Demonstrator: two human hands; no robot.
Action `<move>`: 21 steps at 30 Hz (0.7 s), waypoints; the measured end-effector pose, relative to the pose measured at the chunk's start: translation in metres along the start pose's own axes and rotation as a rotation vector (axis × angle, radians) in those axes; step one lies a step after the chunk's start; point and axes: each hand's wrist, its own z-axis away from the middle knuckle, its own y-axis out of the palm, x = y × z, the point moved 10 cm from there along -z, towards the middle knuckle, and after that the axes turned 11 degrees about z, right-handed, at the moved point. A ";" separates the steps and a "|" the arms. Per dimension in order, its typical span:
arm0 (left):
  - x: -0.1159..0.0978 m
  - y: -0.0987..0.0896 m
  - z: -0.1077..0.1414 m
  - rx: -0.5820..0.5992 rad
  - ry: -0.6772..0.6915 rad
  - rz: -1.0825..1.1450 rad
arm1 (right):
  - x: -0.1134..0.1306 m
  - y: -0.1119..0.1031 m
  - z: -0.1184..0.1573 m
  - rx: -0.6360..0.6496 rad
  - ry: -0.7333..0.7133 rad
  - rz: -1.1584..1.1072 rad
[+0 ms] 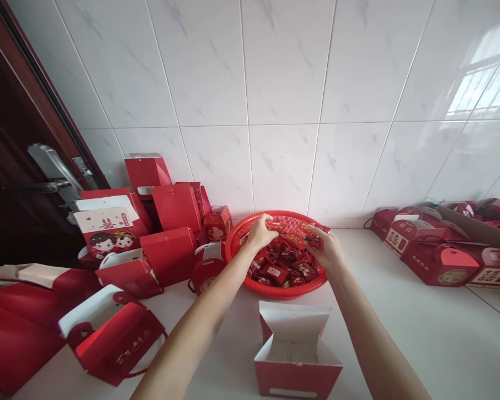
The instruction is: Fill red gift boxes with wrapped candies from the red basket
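A red plastic basket (235,251) stands against the tiled wall, filled with candies (277,271) in shiny red wrappers. Over its left part, my left hand (263,232) is closed, fingers pinching a red wrapped candy (275,227). On the right side of the basket, my right hand (327,250) is closed on red wrapped candies (314,240); how many cannot be made out. In front of the basket, between my forearms, a red gift box (299,379) stands open at the top with its white inside showing.
Several open red gift boxes (170,255) crowd the left, one with a cord handle (119,344) near my left forearm. Closed red boxes (439,261) stand at the right beside a cardboard carton (466,222). A dark door with a metal handle (54,166) is at far left.
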 end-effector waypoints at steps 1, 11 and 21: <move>0.002 -0.008 -0.001 -0.071 -0.006 -0.005 | 0.000 0.000 0.000 0.000 0.002 0.002; -0.022 0.064 0.033 0.590 0.180 -0.123 | 0.000 -0.001 0.001 -0.008 -0.013 0.012; -0.003 0.110 0.069 0.907 0.207 -0.622 | -0.001 -0.002 -0.002 -0.005 -0.036 0.011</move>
